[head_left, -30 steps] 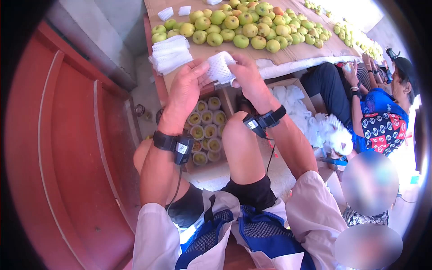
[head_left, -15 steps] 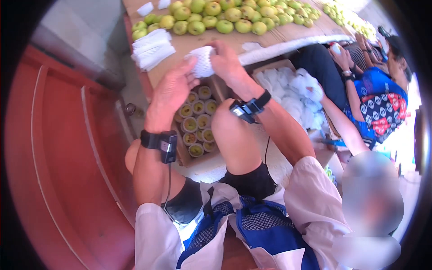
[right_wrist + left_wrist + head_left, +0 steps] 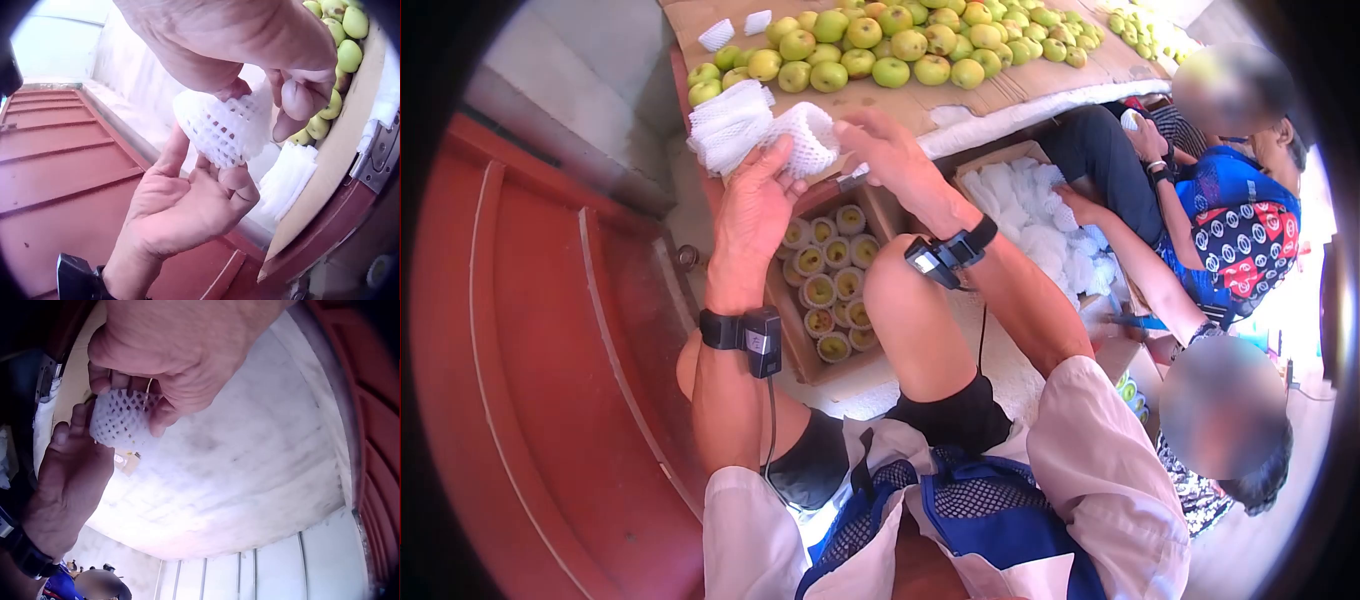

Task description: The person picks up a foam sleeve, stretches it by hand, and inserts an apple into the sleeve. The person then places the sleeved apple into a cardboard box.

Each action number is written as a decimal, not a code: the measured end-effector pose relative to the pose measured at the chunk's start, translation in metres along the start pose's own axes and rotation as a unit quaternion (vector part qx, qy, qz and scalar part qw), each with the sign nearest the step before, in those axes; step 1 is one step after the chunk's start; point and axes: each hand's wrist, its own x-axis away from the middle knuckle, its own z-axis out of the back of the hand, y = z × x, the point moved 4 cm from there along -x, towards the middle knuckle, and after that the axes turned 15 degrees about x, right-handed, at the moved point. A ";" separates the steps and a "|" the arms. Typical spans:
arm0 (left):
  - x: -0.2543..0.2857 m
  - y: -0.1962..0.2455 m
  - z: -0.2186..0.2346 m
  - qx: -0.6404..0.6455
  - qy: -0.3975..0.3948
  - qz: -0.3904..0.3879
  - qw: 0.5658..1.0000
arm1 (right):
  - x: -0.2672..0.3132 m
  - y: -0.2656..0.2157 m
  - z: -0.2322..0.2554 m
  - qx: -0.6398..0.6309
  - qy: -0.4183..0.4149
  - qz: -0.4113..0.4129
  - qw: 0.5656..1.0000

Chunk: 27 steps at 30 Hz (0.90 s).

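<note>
My left hand (image 3: 755, 200) holds a white foam net sleeve (image 3: 808, 135) between thumb and fingers, just above the table's near edge. No fruit shows inside the sleeve, whose mouth is spread wide. Close by on its right is my right hand (image 3: 890, 165), fingers loosely bent, fingertips at the sleeve's rim. In the right wrist view a right fingertip overlaps the top of the sleeve (image 3: 219, 131), while the right thumb stands apart from it. The left thumb lies along the sleeve (image 3: 122, 419) in the left wrist view. A stack of flat foam sleeves (image 3: 730, 125) lies beside it.
Green apples (image 3: 890, 70) cover the cardboard-topped table (image 3: 950, 115). Below, a carton (image 3: 800, 365) holds sleeved apples in rows. A box of white foam sleeves (image 3: 1030, 215) stands to the right, another person's hand reaching into it. A red door (image 3: 560, 350) fills the left side.
Both hands have moved left in the head view with the foam sleeve. My right fingers have loosened from its side, and its mouth now shows wide. Another person's arm has reached into the sleeve box.
</note>
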 end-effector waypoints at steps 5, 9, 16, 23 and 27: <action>-0.002 0.016 0.008 0.050 0.030 -0.043 0.997 | -0.009 0.024 0.018 0.034 0.016 -0.054 0.998; -0.002 0.029 0.012 0.100 0.029 -0.070 0.992 | -0.025 0.048 0.037 0.063 0.058 -0.049 0.995; -0.002 0.057 0.018 0.124 0.017 -0.126 0.984 | -0.068 0.055 0.058 0.156 0.066 -0.002 0.986; 0.002 0.070 0.022 0.140 0.038 -0.150 0.978 | -0.146 0.015 0.062 0.383 0.117 0.117 0.909; 0.002 0.074 0.025 0.154 0.018 -0.154 0.976 | -0.189 -0.015 0.048 0.447 0.127 0.156 0.871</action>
